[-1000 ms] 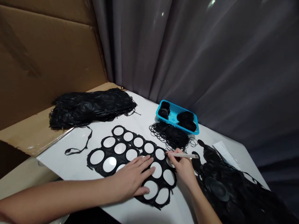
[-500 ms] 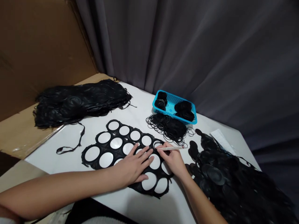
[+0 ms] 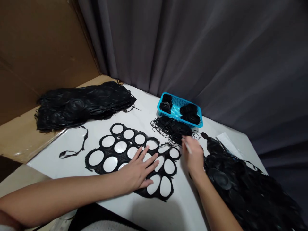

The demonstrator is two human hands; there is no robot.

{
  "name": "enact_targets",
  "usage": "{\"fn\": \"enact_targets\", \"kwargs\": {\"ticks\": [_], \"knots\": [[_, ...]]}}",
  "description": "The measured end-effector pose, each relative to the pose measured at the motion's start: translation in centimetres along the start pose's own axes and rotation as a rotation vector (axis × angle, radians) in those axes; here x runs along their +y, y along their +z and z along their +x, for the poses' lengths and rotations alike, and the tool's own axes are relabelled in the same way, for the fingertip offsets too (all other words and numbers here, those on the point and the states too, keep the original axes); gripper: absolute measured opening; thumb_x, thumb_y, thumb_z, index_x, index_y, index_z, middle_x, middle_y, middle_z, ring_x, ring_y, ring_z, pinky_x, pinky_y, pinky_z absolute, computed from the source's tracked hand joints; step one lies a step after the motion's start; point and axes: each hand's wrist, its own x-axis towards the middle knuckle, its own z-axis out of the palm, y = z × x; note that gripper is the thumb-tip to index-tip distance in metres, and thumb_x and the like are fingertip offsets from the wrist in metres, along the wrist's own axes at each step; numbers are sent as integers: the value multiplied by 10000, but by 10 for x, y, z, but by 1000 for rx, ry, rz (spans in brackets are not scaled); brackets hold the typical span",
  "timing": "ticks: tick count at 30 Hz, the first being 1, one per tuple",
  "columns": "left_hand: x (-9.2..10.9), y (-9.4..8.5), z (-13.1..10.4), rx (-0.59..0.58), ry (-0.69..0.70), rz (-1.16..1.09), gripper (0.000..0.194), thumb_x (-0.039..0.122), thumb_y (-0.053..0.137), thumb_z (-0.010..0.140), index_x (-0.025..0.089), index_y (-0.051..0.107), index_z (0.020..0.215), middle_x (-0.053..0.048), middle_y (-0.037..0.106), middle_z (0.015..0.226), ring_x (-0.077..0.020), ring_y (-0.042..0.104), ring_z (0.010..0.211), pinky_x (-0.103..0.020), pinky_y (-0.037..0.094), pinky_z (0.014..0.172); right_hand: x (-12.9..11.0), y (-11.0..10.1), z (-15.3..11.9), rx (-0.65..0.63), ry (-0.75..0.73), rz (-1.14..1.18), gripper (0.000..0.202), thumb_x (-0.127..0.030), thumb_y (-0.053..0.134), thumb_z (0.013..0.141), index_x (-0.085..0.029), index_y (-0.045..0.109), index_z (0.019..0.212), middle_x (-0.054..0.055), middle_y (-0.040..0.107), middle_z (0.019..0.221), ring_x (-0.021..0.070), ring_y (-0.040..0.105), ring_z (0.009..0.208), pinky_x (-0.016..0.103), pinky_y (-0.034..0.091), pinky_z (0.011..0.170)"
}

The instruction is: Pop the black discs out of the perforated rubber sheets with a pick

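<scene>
A black rubbery sheet with rows of round holes lies flat on the white table. My left hand rests on it, fingers spread and palm down. Right of the sheet, my right hand is closed around a thin white pen-like tool. Its fingertips are at the lower edge of a loose pile of thin black rings; whether they pinch a ring is too small to tell.
A blue basket with black ring bundles stands behind the pile. Stacked black sheets lie at left, near a thin black strip. A black heap and white paper are at right.
My right hand has moved right and slightly up, from the sheet's right part to the ring pile, with the white tool. The sheet's right edge shows more. My left hand has stayed in place.
</scene>
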Motion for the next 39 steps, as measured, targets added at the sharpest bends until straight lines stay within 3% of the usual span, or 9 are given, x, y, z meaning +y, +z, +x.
{"fn": "enact_targets", "kwargs": {"ticks": [3, 5, 9, 14, 18, 29, 32, 36, 39], "knots": [[0, -2, 0, -4, 4, -24, 776, 474, 708, 884, 163, 386, 1518, -121, 371, 1583, -510, 172, 1468, -692, 214, 1140, 31, -17, 20, 132, 224, -64, 185, -328, 445, 937, -214, 566, 858, 110, 688, 871, 254, 583, 777, 349, 424, 714], [0, -4, -1, 16, 9, -43, 794, 489, 717, 875, 171, 380, 1520, -124, 376, 1580, -499, 173, 1474, -682, 220, 1145, 37, -23, 27, 132, 347, -26, 217, -397, 491, 905, -222, 562, 799, 87, 680, 794, 241, 574, 706, 335, 408, 671], [-10, -10, -4, 81, 18, -77, 799, 519, 688, 895, 153, 355, 1523, -162, 388, 1566, -398, 268, 1481, -567, 255, 1185, 9, -13, 32, -91, 456, 327, 290, -500, 584, 844, -231, 590, 732, 35, 650, 673, 227, 580, 648, 310, 414, 618], [-33, -14, -14, 140, -78, -14, 675, 482, 615, 953, 87, 419, 1464, -231, 406, 1535, -366, 380, 1436, -488, 328, 1167, -59, 18, 22, -331, 290, 677, 241, -424, 593, 884, -232, 592, 739, 46, 744, 886, 230, 663, 832, 316, 470, 769], [-43, -10, -22, 128, -60, 19, 664, 502, 583, 973, 108, 408, 1479, -206, 389, 1554, -342, 364, 1451, -472, 306, 1180, -85, 33, 7, -460, 222, 715, 212, -376, 579, 912, -229, 603, 762, 36, 741, 885, 216, 668, 823, 310, 473, 776], [-43, -3, -24, 112, -74, 2, 654, 499, 588, 972, 142, 401, 1487, -176, 354, 1581, -312, 293, 1488, -454, 226, 1212, -79, 39, 2, -476, 214, 684, 184, -354, 585, 931, -225, 609, 802, 37, 734, 920, 213, 667, 844, 310, 486, 776], [-43, -4, -24, 104, -79, -11, 659, 502, 606, 957, 141, 417, 1476, -184, 357, 1578, -318, 300, 1485, -458, 250, 1206, -83, 38, -5, -432, 54, 618, 170, -286, 532, 966, -237, 587, 813, 49, 715, 922, 227, 655, 885, 331, 497, 797], [-44, -3, -25, 126, -80, -45, 651, 475, 647, 931, 149, 440, 1456, -179, 339, 1588, -333, 277, 1492, -481, 245, 1211, -89, 41, -15, -352, -253, 344, 191, -171, 433, 973, -240, 599, 909, 88, 697, 954, 267, 609, 933, 390, 468, 820], [-44, -4, -25, 133, -86, -62, 639, 469, 649, 933, 164, 444, 1455, -166, 340, 1592, -332, 262, 1497, -492, 239, 1214, -76, 38, -5, -279, -254, 205, 212, -164, 410, 960, -224, 614, 952, 102, 695, 927, 272, 600, 895, 402, 444, 805]]}}
